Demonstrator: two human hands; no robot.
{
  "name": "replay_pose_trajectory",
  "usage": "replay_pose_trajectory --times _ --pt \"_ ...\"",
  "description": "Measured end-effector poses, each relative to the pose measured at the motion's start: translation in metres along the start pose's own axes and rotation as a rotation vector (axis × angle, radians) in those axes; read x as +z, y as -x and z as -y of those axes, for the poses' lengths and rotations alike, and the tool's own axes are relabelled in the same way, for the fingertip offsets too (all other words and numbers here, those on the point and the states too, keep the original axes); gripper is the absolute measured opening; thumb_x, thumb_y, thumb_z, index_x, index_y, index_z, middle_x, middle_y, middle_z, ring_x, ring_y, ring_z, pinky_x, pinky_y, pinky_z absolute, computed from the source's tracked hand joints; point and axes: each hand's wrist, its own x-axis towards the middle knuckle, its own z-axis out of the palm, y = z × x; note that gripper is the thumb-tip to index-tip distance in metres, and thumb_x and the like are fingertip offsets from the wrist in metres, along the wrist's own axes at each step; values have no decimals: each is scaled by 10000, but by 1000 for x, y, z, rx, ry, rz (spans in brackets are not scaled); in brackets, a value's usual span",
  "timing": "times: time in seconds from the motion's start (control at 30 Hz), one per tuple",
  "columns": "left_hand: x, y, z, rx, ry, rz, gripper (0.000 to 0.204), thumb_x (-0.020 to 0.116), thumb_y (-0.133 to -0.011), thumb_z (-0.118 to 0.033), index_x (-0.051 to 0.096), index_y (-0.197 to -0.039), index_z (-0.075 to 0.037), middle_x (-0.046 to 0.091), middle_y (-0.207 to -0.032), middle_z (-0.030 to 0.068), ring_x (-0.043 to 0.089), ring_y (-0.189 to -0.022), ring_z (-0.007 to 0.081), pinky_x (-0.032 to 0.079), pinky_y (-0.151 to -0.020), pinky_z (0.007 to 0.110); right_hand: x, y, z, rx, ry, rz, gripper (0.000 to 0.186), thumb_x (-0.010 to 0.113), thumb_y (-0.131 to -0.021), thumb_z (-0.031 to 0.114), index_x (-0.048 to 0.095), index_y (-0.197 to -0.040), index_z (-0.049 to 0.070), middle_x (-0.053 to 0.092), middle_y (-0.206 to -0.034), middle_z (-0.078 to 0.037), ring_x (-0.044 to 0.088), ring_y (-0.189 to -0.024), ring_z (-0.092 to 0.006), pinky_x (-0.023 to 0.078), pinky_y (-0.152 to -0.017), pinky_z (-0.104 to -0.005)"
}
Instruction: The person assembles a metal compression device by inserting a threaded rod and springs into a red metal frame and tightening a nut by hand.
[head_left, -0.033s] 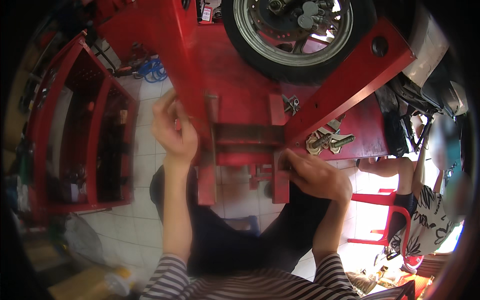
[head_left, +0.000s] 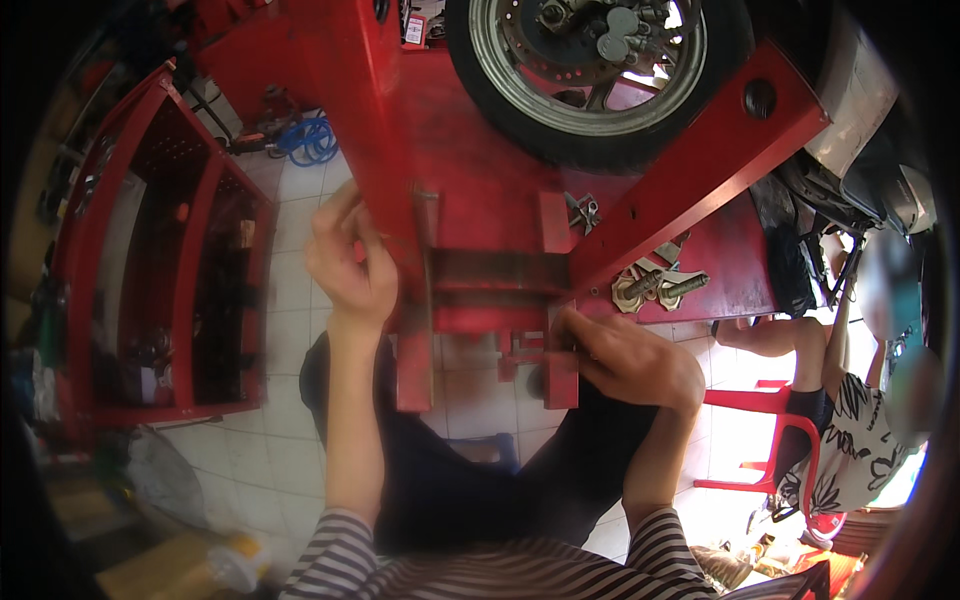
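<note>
A red metal stand with two thick arms rises before me: an upright left post (head_left: 360, 120) and a slanted right arm (head_left: 690, 170). Between their lower ends runs a dark red crossbar (head_left: 500, 270). My left hand (head_left: 350, 262) is at the outer side of the left post, fingers curled, some tips hidden by it. At the crossbar's right end, my right hand (head_left: 625, 352) has its fingers bent and pressed together against the red bracket (head_left: 562, 375). What either hand grips is too hidden to name. Beyond stands a wheel with a black tyre (head_left: 560, 135).
On the red platform (head_left: 725, 260) lie metal parts with threaded bolts (head_left: 660, 285). A red shelf unit (head_left: 185, 250) stands left, near a coiled blue hose (head_left: 310, 140). To the right, a person (head_left: 850, 440) sits on a red plastic chair (head_left: 740, 400).
My right hand has shifted slightly left and down along the bracket. My left hand stays nearly in place at the post.
</note>
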Motion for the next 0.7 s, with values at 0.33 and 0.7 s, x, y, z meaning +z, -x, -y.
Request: replay_pose_trajectory --times 0.33,0.7 --pt "-10 -9 2 156 -174 106 434 568 -674 114 609 -1087 -15 601 -701 125 565 -550 281 423 -507 352 29 -106 42 -290 -187 -950 272 511 -975 272 453 -994 7 546 -842 -150 599 -744 -344 471 -623 -441" --pt "-12 -15 -6 71 -114 158 361 557 -736 92 592 -1080 -11 610 -700 129 584 -556 293 432 -511 349 36 -139 48 -423 156 -1106 227 543 -916 251 527 -912 25 509 -869 -103 575 -740 -279 452 -572 -383"
